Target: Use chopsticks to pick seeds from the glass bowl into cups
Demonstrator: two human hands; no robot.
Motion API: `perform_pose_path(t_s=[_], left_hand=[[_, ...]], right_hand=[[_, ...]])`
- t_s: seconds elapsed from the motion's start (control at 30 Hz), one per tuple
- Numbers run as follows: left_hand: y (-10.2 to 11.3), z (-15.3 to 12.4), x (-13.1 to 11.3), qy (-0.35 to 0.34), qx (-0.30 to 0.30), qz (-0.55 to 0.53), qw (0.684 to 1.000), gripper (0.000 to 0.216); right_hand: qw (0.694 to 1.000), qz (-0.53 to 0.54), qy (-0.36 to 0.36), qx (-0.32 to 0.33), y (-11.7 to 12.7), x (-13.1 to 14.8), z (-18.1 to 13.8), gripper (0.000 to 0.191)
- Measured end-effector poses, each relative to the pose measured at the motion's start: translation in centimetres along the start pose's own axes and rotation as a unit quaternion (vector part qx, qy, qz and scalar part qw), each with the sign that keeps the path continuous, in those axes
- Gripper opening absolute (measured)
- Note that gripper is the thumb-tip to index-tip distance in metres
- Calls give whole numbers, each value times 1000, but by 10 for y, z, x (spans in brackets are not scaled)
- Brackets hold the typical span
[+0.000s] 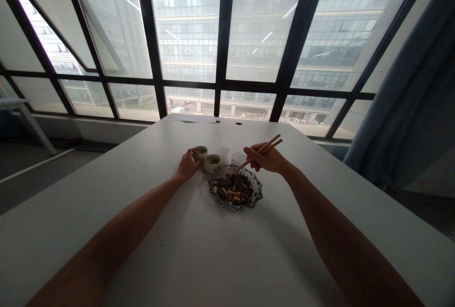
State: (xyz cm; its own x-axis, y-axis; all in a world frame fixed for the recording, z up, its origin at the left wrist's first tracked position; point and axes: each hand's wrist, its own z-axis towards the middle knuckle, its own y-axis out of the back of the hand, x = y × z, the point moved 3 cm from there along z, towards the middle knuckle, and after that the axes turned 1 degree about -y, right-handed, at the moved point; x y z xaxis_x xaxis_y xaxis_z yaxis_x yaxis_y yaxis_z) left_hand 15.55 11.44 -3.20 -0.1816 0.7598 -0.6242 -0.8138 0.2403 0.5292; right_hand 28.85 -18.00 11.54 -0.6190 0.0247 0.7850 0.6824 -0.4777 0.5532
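Note:
My right hand (267,159) grips a pair of wooden chopsticks (259,153), their tips angled down into a cut-glass dish (235,188) of dark and pale mixed pieces on the white table (199,250). My left hand (188,164) is wrapped round a small beige cup (200,152) at the far left of the dish. A second beige cup (212,162) stands right beside it, touching the dish's rim.
Two small clear plastic containers (223,154) (238,158) stand just behind the dish. A sheet of paper (194,118) lies at the table's far edge. Large dark-framed windows (223,51) fill the background, with a blue curtain (408,122) at the right.

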Motion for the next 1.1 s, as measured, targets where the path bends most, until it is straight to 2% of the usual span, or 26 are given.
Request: perform_pose_path(t_s=[0.27,0.37,0.53,0.77,0.93,1.1], left_hand=[[-4,0,-2,-44,10,-1,999,53],[-1,0,-3,-62,-17,12,998,54],[6,-1,-3,-25,-47,-19,998,50],[6,-3,-12,-17,-20,-41,999,36],[8,-4,-22,-17,3,-46,999,17],[14,-9,-38,-50,36,-60,996,28]], right_hand=[[999,-27,-3,19,6,12,-6,61],[999,-35,-2,30,5,13,-6,57],[998,-38,-3,40,1,11,-5,54],[999,-48,9,9,4,9,-4,57],[999,-44,14,-26,9,11,-5,62],[1000,0,3,-14,3,14,-4,59]])
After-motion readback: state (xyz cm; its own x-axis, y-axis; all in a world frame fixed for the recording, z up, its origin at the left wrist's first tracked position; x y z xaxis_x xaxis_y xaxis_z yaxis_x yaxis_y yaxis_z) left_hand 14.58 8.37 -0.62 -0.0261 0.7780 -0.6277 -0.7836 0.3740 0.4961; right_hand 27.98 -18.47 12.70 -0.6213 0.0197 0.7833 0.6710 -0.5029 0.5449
